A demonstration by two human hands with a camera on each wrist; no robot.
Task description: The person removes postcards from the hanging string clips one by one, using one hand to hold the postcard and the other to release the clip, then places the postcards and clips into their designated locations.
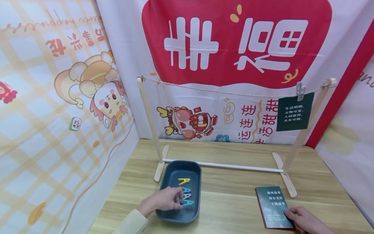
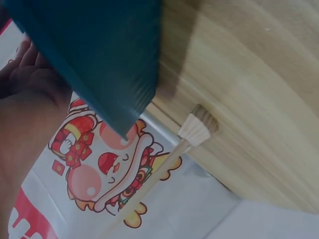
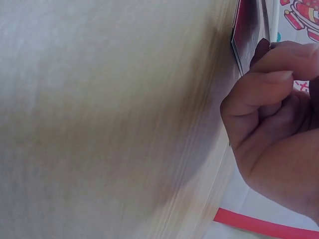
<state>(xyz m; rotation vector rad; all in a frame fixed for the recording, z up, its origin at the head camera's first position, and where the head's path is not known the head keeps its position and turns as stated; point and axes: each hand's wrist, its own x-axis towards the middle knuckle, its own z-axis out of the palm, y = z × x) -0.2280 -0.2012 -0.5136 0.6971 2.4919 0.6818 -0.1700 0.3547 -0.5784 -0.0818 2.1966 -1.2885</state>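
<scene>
In the head view my left hand is inside the dark blue tray, its thumb and index finger apart beside the clothespins. A yellow clothespin lies beyond the fingertips; blue and white clothespins lie close against them. The tray wall hides most of this hand in the left wrist view. My right hand pinches the near right edge of a dark green card with white writing. Red shows along the card's edge, and it lies on the table. Curled fingers appear in the right wrist view.
A wooden stand with two posts carries a string across the back. Another green card hangs from it at the right by a metallic-looking clip. A white rod joins the stand's feet behind the tray.
</scene>
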